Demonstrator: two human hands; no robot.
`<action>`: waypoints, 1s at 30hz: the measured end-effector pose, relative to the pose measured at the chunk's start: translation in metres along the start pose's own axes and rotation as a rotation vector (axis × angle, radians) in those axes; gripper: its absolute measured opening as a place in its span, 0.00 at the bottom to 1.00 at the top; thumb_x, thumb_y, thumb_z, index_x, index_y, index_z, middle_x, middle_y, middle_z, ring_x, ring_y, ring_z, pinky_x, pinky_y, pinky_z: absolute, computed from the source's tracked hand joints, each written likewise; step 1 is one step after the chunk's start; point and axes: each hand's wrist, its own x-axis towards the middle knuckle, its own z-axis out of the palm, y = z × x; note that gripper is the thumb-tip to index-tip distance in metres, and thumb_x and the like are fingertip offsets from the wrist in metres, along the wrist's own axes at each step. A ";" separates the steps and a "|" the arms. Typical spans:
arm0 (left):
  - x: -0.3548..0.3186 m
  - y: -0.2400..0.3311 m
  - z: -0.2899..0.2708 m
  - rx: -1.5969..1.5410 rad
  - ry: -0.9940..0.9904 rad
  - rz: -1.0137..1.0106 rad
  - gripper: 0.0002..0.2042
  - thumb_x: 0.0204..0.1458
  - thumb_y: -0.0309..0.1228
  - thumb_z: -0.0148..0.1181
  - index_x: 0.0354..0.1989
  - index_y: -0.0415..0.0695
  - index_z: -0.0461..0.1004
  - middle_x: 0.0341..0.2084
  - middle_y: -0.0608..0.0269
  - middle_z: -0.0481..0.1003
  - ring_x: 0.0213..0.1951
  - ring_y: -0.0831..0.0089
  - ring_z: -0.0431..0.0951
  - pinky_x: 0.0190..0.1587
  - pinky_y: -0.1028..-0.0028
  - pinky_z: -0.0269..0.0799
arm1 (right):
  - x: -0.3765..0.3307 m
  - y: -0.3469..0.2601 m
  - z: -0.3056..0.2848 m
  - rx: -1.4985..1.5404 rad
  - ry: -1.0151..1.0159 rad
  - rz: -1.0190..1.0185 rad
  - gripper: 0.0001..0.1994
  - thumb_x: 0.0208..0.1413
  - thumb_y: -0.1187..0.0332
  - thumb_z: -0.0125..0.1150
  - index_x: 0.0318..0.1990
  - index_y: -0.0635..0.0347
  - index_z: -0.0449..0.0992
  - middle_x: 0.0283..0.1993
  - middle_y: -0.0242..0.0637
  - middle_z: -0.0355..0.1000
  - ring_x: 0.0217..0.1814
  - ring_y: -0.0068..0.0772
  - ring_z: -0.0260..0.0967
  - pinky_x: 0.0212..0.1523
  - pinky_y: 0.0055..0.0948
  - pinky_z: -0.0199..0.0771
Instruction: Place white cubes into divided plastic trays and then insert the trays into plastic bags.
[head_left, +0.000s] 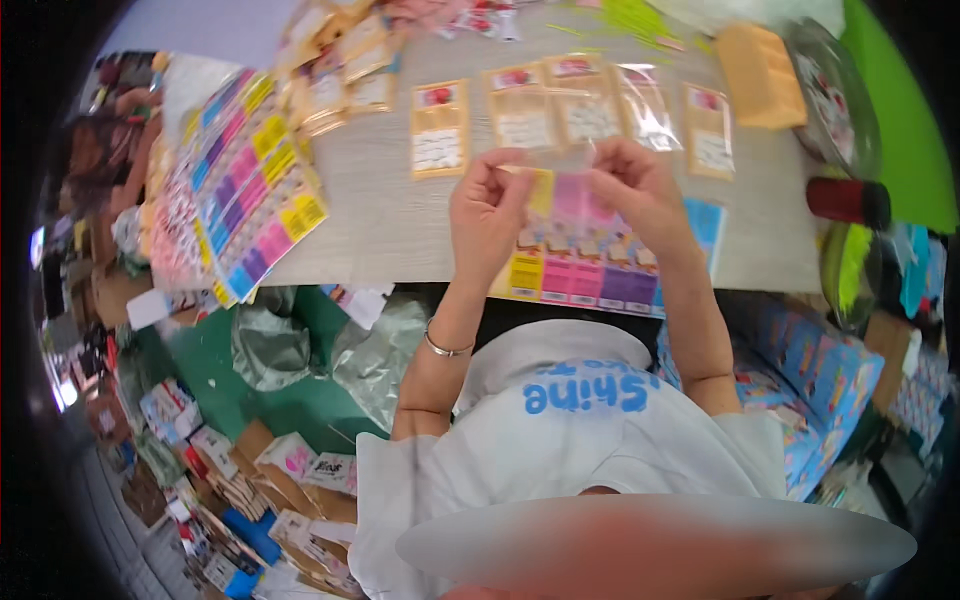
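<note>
Over the near table edge, my left hand [487,205] is closed, thumb pressed to fingertips. Level with it, my right hand [645,192] is pinched the same way. Whatever thin thing lies in the fingers is too blurred to name. Beneath both hands is a printed sheet [582,288] with yellow, pink, purple and blue panels, overhanging the table edge. Just beyond my hands lie several flat tan packets, among them a left packet [438,130], a middle packet [520,108] and a right packet [709,130]. A shiny clear bag [650,105] lies among them.
More colourful sheets [265,180] are stacked at the left, near a pile of tan packets [345,65]. At the right stand a tan block [757,75], a round clear container [835,100] and a dark red cylinder [848,203]. Green strips [635,22] lie at the back.
</note>
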 end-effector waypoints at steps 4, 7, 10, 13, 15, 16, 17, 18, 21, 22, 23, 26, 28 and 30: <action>0.043 0.007 -0.074 0.489 0.362 0.140 0.11 0.62 0.31 0.62 0.50 0.41 0.76 0.23 0.69 0.76 0.23 0.76 0.75 0.27 0.74 0.71 | 0.079 0.019 0.076 -0.248 -0.105 -0.025 0.08 0.58 0.70 0.66 0.42 0.63 0.77 0.29 0.26 0.73 0.28 0.16 0.70 0.27 0.20 0.69; 0.072 -0.003 -0.095 0.954 0.423 0.250 0.14 0.62 0.36 0.60 0.50 0.40 0.75 0.27 0.60 0.78 0.26 0.61 0.79 0.32 0.65 0.75 | 0.121 0.050 0.105 -0.602 0.073 -0.151 0.18 0.54 0.65 0.67 0.50 0.65 0.74 0.30 0.35 0.76 0.28 0.30 0.75 0.29 0.31 0.75; 0.079 -0.016 -0.091 1.211 0.539 0.201 0.14 0.61 0.36 0.57 0.51 0.42 0.74 0.41 0.53 0.79 0.34 0.51 0.80 0.39 0.56 0.76 | 0.130 0.063 0.121 -0.944 0.218 -0.271 0.28 0.52 0.62 0.67 0.59 0.64 0.69 0.32 0.46 0.77 0.32 0.47 0.78 0.33 0.43 0.78; 0.073 -0.017 -0.084 1.241 0.564 0.020 0.14 0.62 0.39 0.55 0.51 0.45 0.75 0.47 0.53 0.78 0.41 0.52 0.82 0.39 0.54 0.76 | 0.110 0.052 0.121 -1.179 0.264 -0.290 0.32 0.54 0.60 0.65 0.65 0.61 0.64 0.35 0.49 0.77 0.38 0.53 0.79 0.36 0.48 0.78; 0.073 -0.025 -0.085 1.257 0.647 0.081 0.17 0.61 0.38 0.56 0.56 0.46 0.73 0.60 0.51 0.71 0.52 0.53 0.78 0.49 0.53 0.75 | 0.090 0.039 0.101 -1.154 0.257 -0.333 0.30 0.54 0.61 0.68 0.63 0.60 0.67 0.37 0.44 0.77 0.39 0.48 0.79 0.36 0.44 0.78; 0.076 -0.027 -0.086 1.249 0.639 0.080 0.17 0.61 0.38 0.56 0.56 0.46 0.73 0.60 0.51 0.71 0.52 0.53 0.78 0.49 0.53 0.75 | 0.076 0.035 0.087 -1.126 0.273 -0.385 0.28 0.54 0.63 0.68 0.62 0.60 0.69 0.37 0.43 0.77 0.37 0.46 0.78 0.36 0.42 0.78; 0.081 -0.029 -0.089 1.297 0.536 0.345 0.20 0.61 0.39 0.57 0.59 0.47 0.72 0.62 0.51 0.69 0.58 0.52 0.73 0.56 0.50 0.69 | 0.061 0.032 0.068 -1.101 0.290 -0.433 0.26 0.54 0.64 0.69 0.60 0.60 0.71 0.38 0.41 0.76 0.36 0.45 0.77 0.35 0.41 0.78; 0.083 -0.032 -0.092 1.332 0.434 0.607 0.23 0.61 0.41 0.57 0.63 0.47 0.70 0.65 0.52 0.68 0.64 0.52 0.69 0.62 0.47 0.64 | 0.048 0.031 0.049 -1.109 0.289 -0.427 0.26 0.54 0.64 0.69 0.60 0.60 0.71 0.38 0.41 0.76 0.36 0.45 0.77 0.35 0.41 0.78; 0.077 -0.043 -0.087 1.400 0.100 0.563 0.27 0.61 0.44 0.57 0.68 0.49 0.67 0.69 0.57 0.63 0.70 0.51 0.60 0.70 0.42 0.49 | 0.005 0.034 -0.004 -1.183 0.250 -0.407 0.24 0.53 0.66 0.71 0.57 0.60 0.75 0.39 0.41 0.76 0.38 0.43 0.75 0.39 0.39 0.77; 0.076 -0.045 -0.086 1.385 0.078 0.562 0.27 0.61 0.44 0.57 0.68 0.49 0.67 0.69 0.57 0.63 0.70 0.51 0.60 0.70 0.42 0.49 | -0.001 0.033 -0.020 -1.279 0.220 -0.485 0.23 0.53 0.65 0.71 0.56 0.60 0.76 0.41 0.41 0.76 0.43 0.44 0.74 0.45 0.39 0.75; 0.075 -0.046 -0.086 1.483 0.131 0.559 0.28 0.60 0.46 0.59 0.68 0.49 0.67 0.70 0.60 0.62 0.71 0.52 0.58 0.70 0.41 0.48 | -0.009 0.034 -0.030 -1.372 0.184 -0.564 0.22 0.53 0.65 0.71 0.55 0.59 0.77 0.43 0.41 0.75 0.47 0.45 0.72 0.50 0.40 0.73; 0.063 -0.037 -0.066 1.438 0.163 0.614 0.30 0.58 0.49 0.62 0.66 0.50 0.68 0.69 0.64 0.63 0.70 0.55 0.59 0.71 0.42 0.47 | -0.032 0.055 -0.035 -1.465 0.216 -0.559 0.19 0.53 0.65 0.70 0.52 0.59 0.78 0.46 0.41 0.74 0.53 0.48 0.68 0.58 0.42 0.66; 0.043 -0.036 -0.052 1.302 0.154 0.654 0.30 0.56 0.50 0.64 0.65 0.51 0.70 0.68 0.64 0.65 0.68 0.57 0.61 0.71 0.44 0.47 | -0.031 0.058 -0.035 -1.434 0.217 -0.542 0.17 0.54 0.66 0.69 0.50 0.59 0.78 0.46 0.41 0.74 0.53 0.48 0.68 0.58 0.42 0.65; 0.020 -0.041 -0.037 1.204 -0.194 0.700 0.27 0.53 0.49 0.67 0.59 0.51 0.74 0.59 0.65 0.71 0.63 0.60 0.66 0.67 0.48 0.52 | -0.029 0.062 -0.041 -1.401 0.206 -0.531 0.15 0.55 0.67 0.68 0.49 0.58 0.79 0.46 0.40 0.73 0.52 0.49 0.68 0.57 0.43 0.65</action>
